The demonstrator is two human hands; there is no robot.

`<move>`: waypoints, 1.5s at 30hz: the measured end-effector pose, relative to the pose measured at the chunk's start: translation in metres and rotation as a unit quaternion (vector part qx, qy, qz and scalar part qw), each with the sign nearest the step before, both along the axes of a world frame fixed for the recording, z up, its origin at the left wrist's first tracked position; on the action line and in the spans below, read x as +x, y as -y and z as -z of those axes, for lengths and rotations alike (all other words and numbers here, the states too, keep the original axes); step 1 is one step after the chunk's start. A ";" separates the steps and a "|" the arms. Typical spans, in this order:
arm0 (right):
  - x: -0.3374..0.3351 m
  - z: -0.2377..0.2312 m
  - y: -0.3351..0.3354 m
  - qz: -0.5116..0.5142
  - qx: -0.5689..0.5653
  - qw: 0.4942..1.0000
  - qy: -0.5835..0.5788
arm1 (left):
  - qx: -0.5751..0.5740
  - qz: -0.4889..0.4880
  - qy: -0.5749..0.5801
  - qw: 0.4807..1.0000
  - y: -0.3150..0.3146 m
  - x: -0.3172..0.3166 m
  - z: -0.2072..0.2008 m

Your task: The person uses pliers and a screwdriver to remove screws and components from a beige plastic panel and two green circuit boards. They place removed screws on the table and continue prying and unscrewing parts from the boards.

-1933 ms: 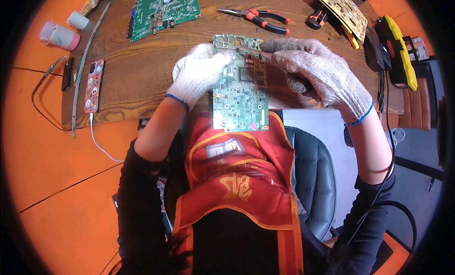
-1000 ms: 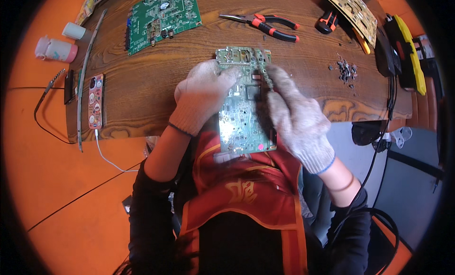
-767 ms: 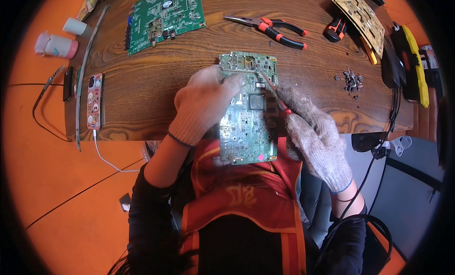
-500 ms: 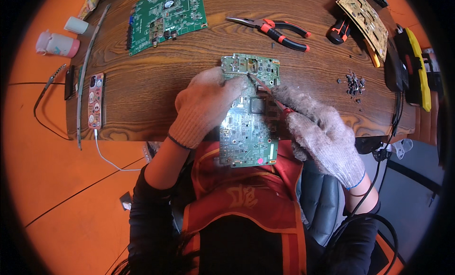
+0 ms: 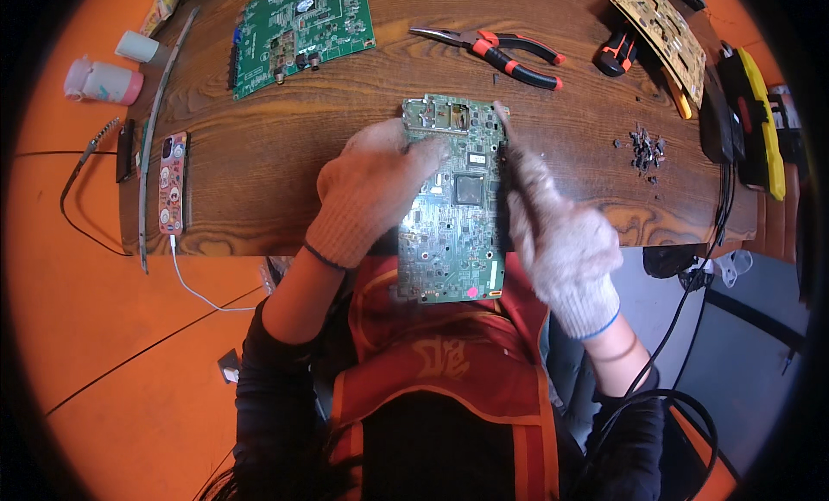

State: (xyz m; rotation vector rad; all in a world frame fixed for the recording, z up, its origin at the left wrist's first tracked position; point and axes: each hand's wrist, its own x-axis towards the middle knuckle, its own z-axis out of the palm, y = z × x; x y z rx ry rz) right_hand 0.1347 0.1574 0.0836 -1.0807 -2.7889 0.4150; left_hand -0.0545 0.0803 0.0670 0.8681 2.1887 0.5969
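Wooden table (image 5: 268, 147), orange floor (image 5: 129, 320) — left hand (image 5: 370, 180) grips circuit board (image 5: 453, 242); right hand (image 5: 560, 229) — can't tell.

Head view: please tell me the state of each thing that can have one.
Held circuit board: held at its left side
Left hand: gloved, grip closed on that board
Right hand: gloved, blurred, grip hard to tell
Pliers: lying on the table, handles apart
Green circuit board: lying on the table
Phone: back facing up, cable plugged in
Dark bits: loosely heaped
Tan board: unheld

pale knit gloves (image 5: 367, 190), black sleeves (image 5: 275, 397), red apron (image 5: 397, 367)
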 end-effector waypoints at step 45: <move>0.015 -0.033 -0.091 -0.039 -0.446 0.893 -0.034 | -0.025 0.185 -0.090 0.978 -0.008 -0.017 -0.009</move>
